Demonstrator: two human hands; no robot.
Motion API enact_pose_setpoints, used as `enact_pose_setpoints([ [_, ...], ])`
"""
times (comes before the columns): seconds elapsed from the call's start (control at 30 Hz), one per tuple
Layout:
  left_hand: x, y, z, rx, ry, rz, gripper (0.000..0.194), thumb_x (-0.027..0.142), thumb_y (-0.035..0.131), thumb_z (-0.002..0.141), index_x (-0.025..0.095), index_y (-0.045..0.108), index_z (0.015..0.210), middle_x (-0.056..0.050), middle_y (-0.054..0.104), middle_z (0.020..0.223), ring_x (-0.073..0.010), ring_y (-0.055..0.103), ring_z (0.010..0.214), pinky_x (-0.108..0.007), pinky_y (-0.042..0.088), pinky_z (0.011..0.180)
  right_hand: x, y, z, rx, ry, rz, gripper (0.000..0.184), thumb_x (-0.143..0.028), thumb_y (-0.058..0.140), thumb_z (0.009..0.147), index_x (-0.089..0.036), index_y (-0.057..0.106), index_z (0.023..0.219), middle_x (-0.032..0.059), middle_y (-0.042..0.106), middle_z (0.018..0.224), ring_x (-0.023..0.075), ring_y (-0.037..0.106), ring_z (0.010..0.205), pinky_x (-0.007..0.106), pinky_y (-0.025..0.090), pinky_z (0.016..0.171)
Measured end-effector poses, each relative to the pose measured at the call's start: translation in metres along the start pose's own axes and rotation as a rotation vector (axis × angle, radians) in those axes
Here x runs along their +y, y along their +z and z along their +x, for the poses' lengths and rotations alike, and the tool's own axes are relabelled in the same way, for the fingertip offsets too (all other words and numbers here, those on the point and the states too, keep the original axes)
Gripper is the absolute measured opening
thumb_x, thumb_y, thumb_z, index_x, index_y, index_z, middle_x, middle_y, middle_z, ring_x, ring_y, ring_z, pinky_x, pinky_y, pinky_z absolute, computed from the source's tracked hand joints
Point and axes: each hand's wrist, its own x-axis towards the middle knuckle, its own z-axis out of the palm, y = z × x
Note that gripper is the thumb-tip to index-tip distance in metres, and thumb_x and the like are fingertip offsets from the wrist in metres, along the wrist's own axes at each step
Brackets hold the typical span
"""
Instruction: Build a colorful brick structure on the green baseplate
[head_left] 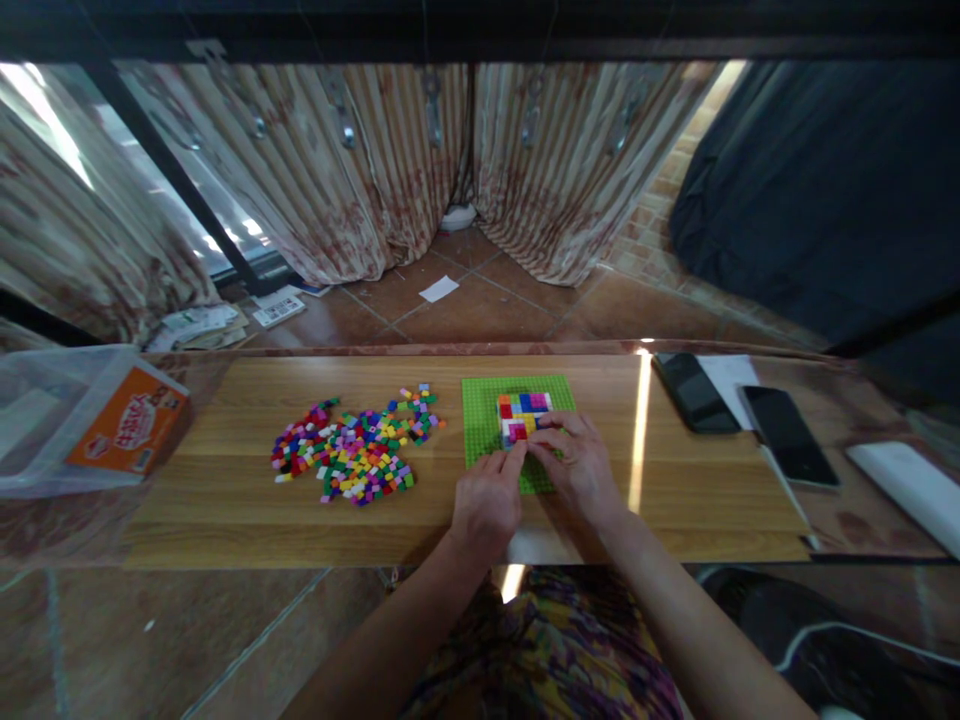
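Note:
A green studded baseplate [480, 420] lies on the wooden board, bearing a small block of multicoloured toy bricks [519, 408] in red, blue, white, yellow and magenta. At the near edge of that block, my left hand [487, 505] is closed, its index finger and thumb pressed against the bricks. My right hand [581, 462] comes from the right, with fingers curled around the block's near right corner. The fingertips of both hands almost meet there. Any single brick between them is too small and covered to make out.
Loose toy bricks [360, 450] lie in a spread pile to the left. A clear plastic box [52, 420] with an orange label stands at the far left. Two dark phones [694, 392] and white paper [727, 385] lie right. A striped curtain [337, 180] hangs beyond the table.

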Motion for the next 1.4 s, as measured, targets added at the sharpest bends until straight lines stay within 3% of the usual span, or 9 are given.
enact_pose_setpoints([
  [0.3, 0.003, -0.006, 0.000, -0.040, -0.029, 0.115, 0.054, 0.010, 0.041, 0.087, 0.017, 0.045, 0.140, -0.009, 0.068, 0.095, -0.0232, 0.062, 0.086, -0.033, 0.051, 0.074, -0.002, -0.003, 0.001, -0.035, -0.018, 0.021, 0.017, -0.030, 0.060, 0.088, -0.025, 0.074, 0.080, 0.0060, 0.066, 0.098, 0.0216, 0.057, 0.097, 0.041, 0.047, 0.087],
  [0.57, 0.009, -0.013, -0.003, -0.045, -0.035, 0.142, 0.058, 0.008, 0.042, 0.086, 0.019, 0.041, 0.142, -0.008, 0.068, 0.090, -0.0198, 0.062, 0.087, -0.029, 0.050, 0.078, -0.012, -0.021, -0.017, 0.237, 0.159, 0.140, 0.018, -0.035, 0.059, 0.088, -0.023, 0.072, 0.085, 0.0063, 0.067, 0.095, 0.0209, 0.061, 0.091, 0.040, 0.051, 0.084],
  [0.7, 0.005, -0.016, -0.017, 0.019, -0.047, 0.054, 0.053, 0.011, 0.042, 0.088, 0.019, 0.044, 0.140, -0.008, 0.069, 0.096, -0.0200, 0.064, 0.089, -0.031, 0.052, 0.081, -0.014, -0.027, -0.033, 0.231, 0.220, 0.173, 0.017, -0.035, 0.060, 0.087, -0.023, 0.071, 0.086, 0.0061, 0.068, 0.094, 0.0206, 0.063, 0.089, 0.039, 0.052, 0.082],
  [0.83, -0.015, -0.025, -0.044, 0.142, -0.116, -0.054, 0.040, 0.018, 0.041, 0.092, 0.019, 0.055, 0.129, -0.009, 0.070, 0.107, -0.0202, 0.065, 0.096, -0.033, 0.054, 0.087, -0.017, -0.026, -0.050, 0.218, 0.261, 0.165, 0.018, -0.037, 0.061, 0.086, -0.022, 0.071, 0.086, 0.0061, 0.069, 0.093, 0.0213, 0.064, 0.089, 0.040, 0.052, 0.083],
  [0.97, -0.042, -0.036, -0.078, 0.250, -0.221, -0.116, 0.034, 0.019, 0.044, 0.091, 0.019, 0.059, 0.122, -0.008, 0.071, 0.108, -0.0187, 0.067, 0.097, -0.031, 0.054, 0.088, -0.030, -0.015, -0.063, 0.136, 0.268, 0.197, 0.017, -0.037, 0.061, 0.086, -0.024, 0.071, 0.088, 0.0055, 0.069, 0.095, 0.0211, 0.064, 0.089, 0.039, 0.053, 0.082],
  [1.13, -0.070, -0.050, -0.110, 0.341, -0.377, -0.132, 0.027, 0.021, 0.047, 0.090, 0.020, 0.063, 0.111, -0.007, 0.072, 0.101, -0.0177, 0.068, 0.091, -0.029, 0.054, 0.083, -0.063, 0.013, -0.063, -0.054, 0.126, 0.271, 0.015, -0.033, 0.057, 0.089, -0.025, 0.069, 0.089, 0.0046, 0.068, 0.093, 0.0201, 0.063, 0.089, 0.036, 0.053, 0.079],
  [1.27, -0.080, -0.057, -0.119, 0.359, -0.464, -0.131, 0.018, 0.022, 0.048, 0.090, 0.020, 0.064, 0.097, -0.004, 0.072, 0.089, -0.0162, 0.068, 0.081, -0.027, 0.053, 0.075, -0.089, 0.040, -0.047, -0.195, 0.028, 0.274, 0.015, -0.027, 0.054, 0.091, -0.023, 0.069, 0.090, 0.0046, 0.068, 0.090, 0.0196, 0.062, 0.088, 0.035, 0.050, 0.080],
  [1.4, -0.085, -0.055, -0.118, 0.350, -0.463, -0.164, 0.015, 0.020, 0.049, 0.090, 0.020, 0.063, 0.095, -0.003, 0.071, 0.087, -0.0155, 0.067, 0.081, -0.025, 0.051, 0.073, -0.107, 0.062, -0.024, -0.298, 0.002, 0.201, 0.014, -0.023, 0.054, 0.090, -0.021, 0.068, 0.095, 0.0061, 0.068, 0.094, 0.0212, 0.060, 0.092, 0.035, 0.047, 0.084],
])
